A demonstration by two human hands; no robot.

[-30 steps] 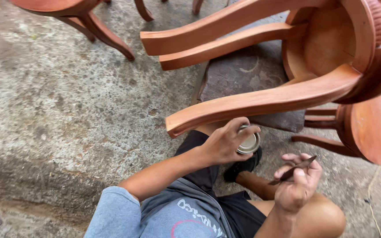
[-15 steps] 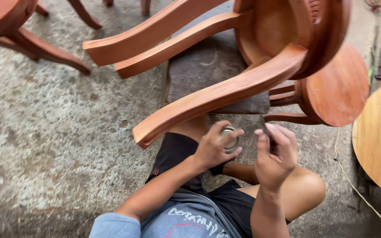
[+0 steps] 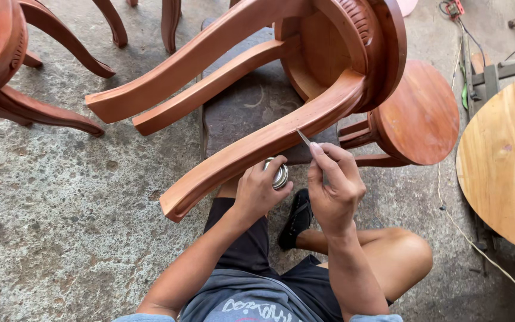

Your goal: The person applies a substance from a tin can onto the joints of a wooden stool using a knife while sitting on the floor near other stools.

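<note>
- The right hand [image 3: 335, 191] pinches a thin metal blade [image 3: 303, 138] between thumb and fingers; its tip touches the chair leg [image 3: 257, 149]; a slip could scratch the smooth wood, I think, or poke a finger.
- The left hand [image 3: 257, 189] curls its fingers round a small shiny tin [image 3: 279, 175], just under the leg; if it tips, what is inside could spill onto the shorts [image 3: 239, 238].
- The chair lies on its side on the concrete floor [image 3: 61, 209]; it is red-brown, with curved legs and a round seat frame.
</note>
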